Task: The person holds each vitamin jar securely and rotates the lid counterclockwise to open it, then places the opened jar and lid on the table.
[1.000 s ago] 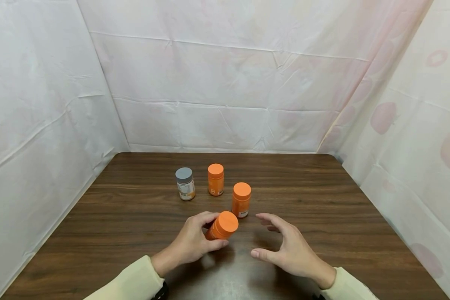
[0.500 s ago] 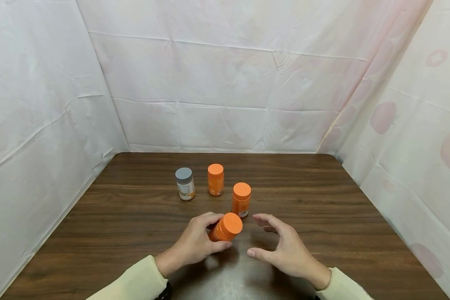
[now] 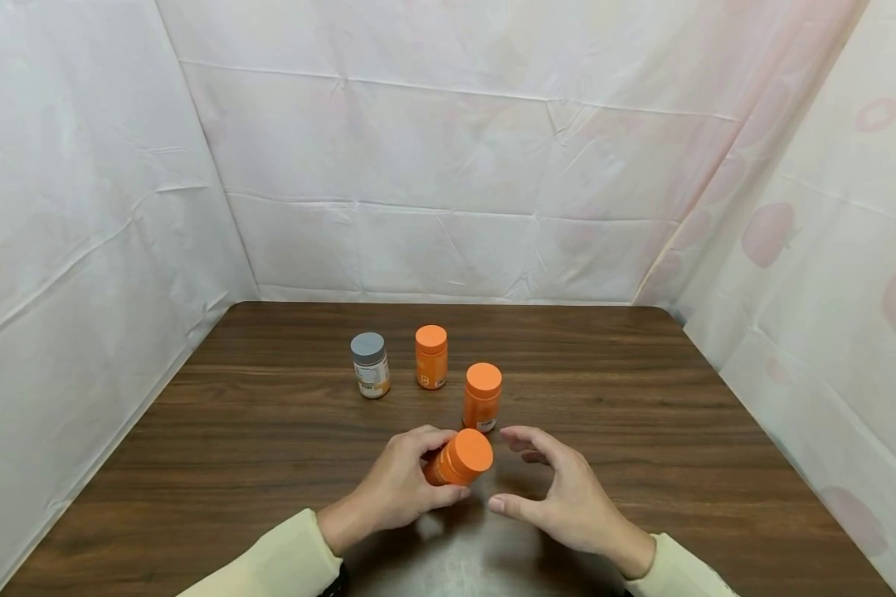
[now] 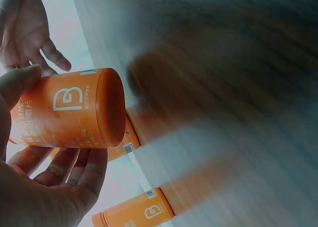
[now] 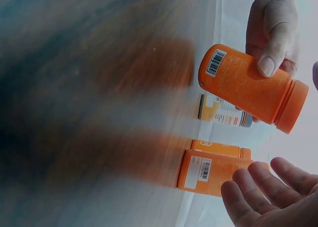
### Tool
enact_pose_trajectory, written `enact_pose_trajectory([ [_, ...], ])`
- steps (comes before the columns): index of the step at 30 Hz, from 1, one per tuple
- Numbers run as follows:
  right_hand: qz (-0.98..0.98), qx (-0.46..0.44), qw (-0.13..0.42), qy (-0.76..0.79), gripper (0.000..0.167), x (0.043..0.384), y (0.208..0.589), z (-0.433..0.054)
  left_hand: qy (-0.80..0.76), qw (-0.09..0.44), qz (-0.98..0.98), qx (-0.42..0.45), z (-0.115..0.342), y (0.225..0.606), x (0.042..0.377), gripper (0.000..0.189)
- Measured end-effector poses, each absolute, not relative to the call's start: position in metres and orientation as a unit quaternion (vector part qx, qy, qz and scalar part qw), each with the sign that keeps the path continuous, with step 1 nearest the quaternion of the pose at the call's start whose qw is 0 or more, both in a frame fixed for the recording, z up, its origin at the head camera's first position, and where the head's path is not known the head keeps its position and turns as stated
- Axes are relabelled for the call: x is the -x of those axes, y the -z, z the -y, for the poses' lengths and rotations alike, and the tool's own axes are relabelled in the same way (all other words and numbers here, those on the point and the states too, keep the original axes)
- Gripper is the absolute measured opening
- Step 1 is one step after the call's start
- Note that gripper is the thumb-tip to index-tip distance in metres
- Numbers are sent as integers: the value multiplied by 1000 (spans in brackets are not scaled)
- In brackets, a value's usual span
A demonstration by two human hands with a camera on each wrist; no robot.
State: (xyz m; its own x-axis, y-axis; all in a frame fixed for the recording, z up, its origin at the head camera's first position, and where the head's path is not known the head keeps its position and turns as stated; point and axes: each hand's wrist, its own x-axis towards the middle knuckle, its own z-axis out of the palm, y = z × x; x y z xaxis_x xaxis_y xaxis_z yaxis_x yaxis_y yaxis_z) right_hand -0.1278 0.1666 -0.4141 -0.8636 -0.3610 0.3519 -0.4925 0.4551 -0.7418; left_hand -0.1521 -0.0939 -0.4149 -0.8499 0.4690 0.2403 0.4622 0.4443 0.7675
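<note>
My left hand [image 3: 403, 481] grips an orange pill bottle [image 4: 74, 108] round its body, thumb on one side and fingers on the other. In the head view the bottle leans right, its orange cap [image 3: 472, 451] toward my right hand. The right wrist view shows its base lifted off the table. My right hand [image 3: 567, 493] is just right of the held bottle, not touching it, fingers apart and loosely bent with nothing in them. A second orange bottle [image 3: 482, 400] stands upright right behind the held one.
Farther back stands a third orange bottle [image 3: 431, 358]. Left of it is a white-labelled bottle with a grey cap [image 3: 369, 348]. They stand on a dark wooden table [image 3: 269, 448], with pale sheets [image 3: 448, 166] hanging behind it and at both sides.
My left hand has carried the held bottle a little to the right and nearer me, its cap tipping further right. My right hand has drifted slightly left. The standing bottles keep their places.
</note>
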Motion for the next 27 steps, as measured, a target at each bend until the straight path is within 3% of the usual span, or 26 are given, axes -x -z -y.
enact_pose_trajectory([
  [27, 834, -272, 96, -471, 66, 126, 410, -158, -422, -11, -857, -296, 80, 414, 150, 49],
])
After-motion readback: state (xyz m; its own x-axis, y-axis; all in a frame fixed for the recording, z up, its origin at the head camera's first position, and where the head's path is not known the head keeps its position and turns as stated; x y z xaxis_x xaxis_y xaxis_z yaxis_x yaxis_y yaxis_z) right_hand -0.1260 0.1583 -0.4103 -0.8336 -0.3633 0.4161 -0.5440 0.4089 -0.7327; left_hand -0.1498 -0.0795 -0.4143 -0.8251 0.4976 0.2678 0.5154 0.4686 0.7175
